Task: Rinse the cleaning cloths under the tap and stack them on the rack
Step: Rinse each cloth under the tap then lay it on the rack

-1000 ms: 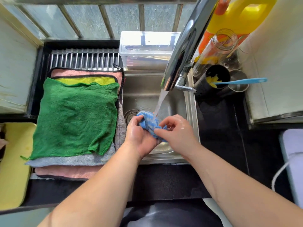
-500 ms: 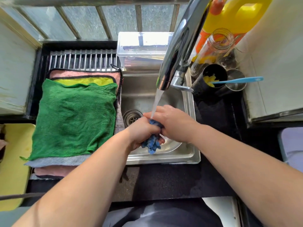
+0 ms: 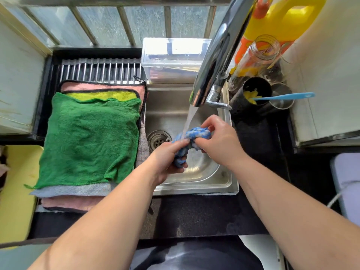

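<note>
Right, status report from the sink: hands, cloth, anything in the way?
Left hand, right hand grip blue cloth under running tap. Green cloth tops stack on rack. No obstruction seen.

Frosted window (image 3: 146, 22) along top, daylight coming through, glass speckled. Metal bars (image 3: 168, 22) in front of glass, some upright, some slanted. Pale wall (image 3: 17, 84) at left, streaked and stained low down. White wall (image 3: 331, 75) at right, brightly lit, dark ledge (image 3: 331, 136) along its foot. Black speckled counter (image 3: 194, 215) across front, wet sheen near middle. Yellow board (image 3: 15, 191) on far left, lying flat beside counter. Pale lilac thing (image 3: 346, 176) at right edge, white cord (image 3: 335, 199) curving beside it; kind unclear.
</note>
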